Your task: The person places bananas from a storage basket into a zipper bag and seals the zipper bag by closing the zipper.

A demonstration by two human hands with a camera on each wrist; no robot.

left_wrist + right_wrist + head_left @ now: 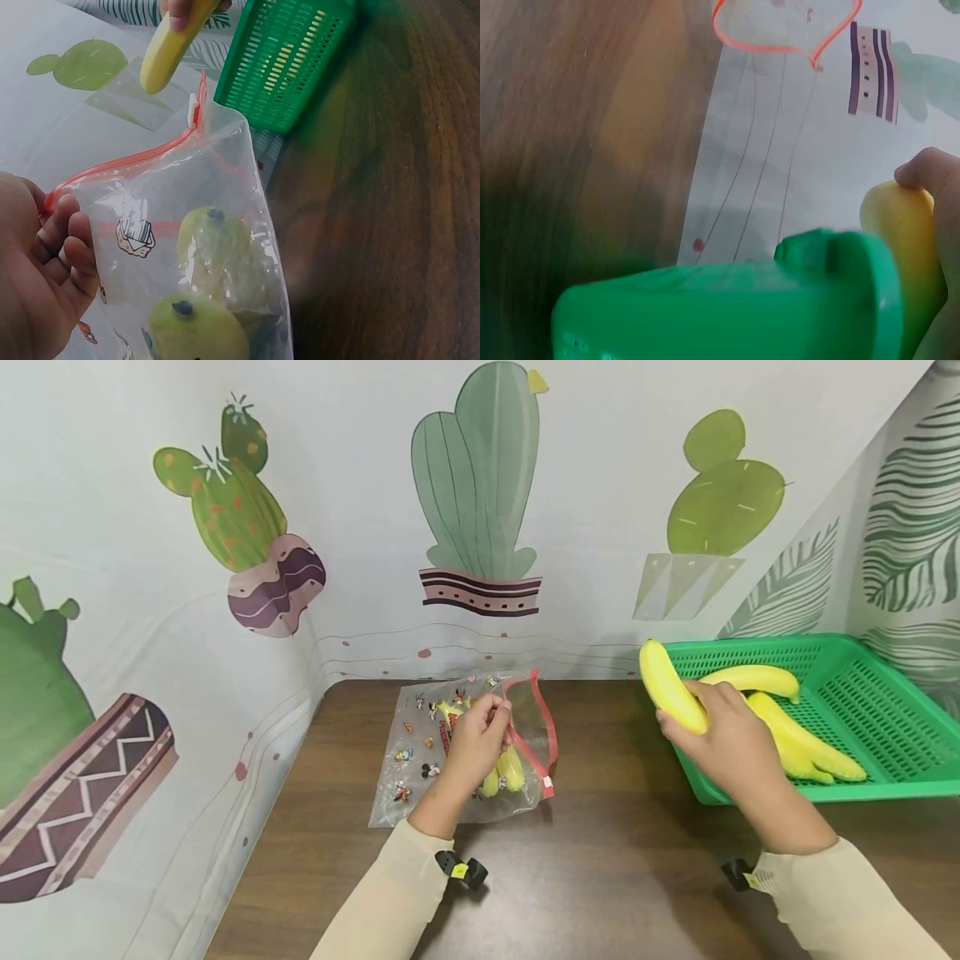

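Note:
My left hand pinches the red zip edge of a clear zip bag printed with small cartoon figures. In the left wrist view the bag's mouth gapes, and yellow-green fruits with dark tips lie inside. My right hand grips a yellow banana, raised at the left rim of a green plastic basket. Behind that hand, one banana and more yellow fruit lie in the basket, partly hidden. The right wrist view shows the held banana beside the blurred basket rim.
Both hands work over a brown wooden table. A pale wall cloth with printed cacti rises right behind the table's back edge. The basket stands at the table's right, the bag left of it, with bare wood between them.

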